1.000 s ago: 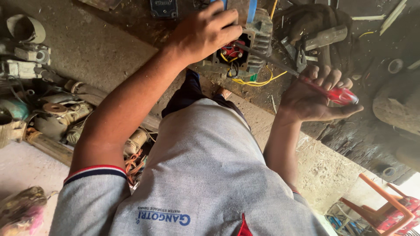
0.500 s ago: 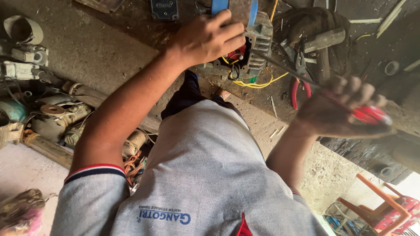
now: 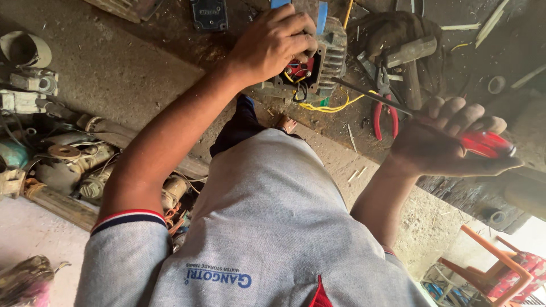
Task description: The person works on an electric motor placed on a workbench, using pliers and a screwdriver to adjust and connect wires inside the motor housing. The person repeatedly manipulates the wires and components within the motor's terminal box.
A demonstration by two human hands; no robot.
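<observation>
Motor (image 3: 318, 62), a small ribbed grey unit with its terminal box open, sat on the dirty workbench (image 3: 142, 74) near the front edge, red and yellow wires showing inside. The left hand (image 3: 273, 42) lay closed over its top, holding it steady. The right hand (image 3: 443, 142) was wrapped around the red handle of a screwdriver (image 3: 398, 108), whose long shaft pointed toward the terminal box with the tip just beside it. Red-handled pliers (image 3: 382, 111) and a hammer (image 3: 409, 57) lay near, further along the bench. By the look of it, the step was bringing the tip to a terminal screw; seating it squarely would come next. Half a second earlier the right hand was blurred and the shaft less aligned.
</observation>
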